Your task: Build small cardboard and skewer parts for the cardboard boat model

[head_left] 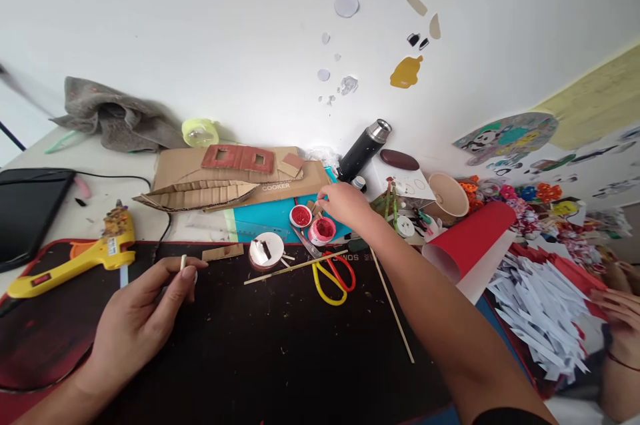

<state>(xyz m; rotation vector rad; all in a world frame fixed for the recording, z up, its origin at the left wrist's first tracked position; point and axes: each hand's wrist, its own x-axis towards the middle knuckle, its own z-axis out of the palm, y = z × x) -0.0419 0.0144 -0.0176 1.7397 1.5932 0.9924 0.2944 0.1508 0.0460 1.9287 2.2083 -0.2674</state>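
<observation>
Between the thumb and index finger of my left hand (145,311) is a short pale stick (183,263), held over the left part of the black mat (250,358). My right hand (343,203) reaches past an open jar of red paint (322,230), its fingers pinched near small brown cardboard bits behind the jar; what they hold is too small to name. A lid with red paint (301,215) lies beside the jar. Scissors (330,278) with yellow and red handles lie in front, under a thin stick (295,267). A round white lid-like piece (267,250) is left of them.
A yellow glue gun (75,265) lies at the left. Cardboard pieces (235,188) and a black flask (365,148) stand behind. At the right are rolled red paper (473,241), white paper strips (543,311) and another person's hand (620,318).
</observation>
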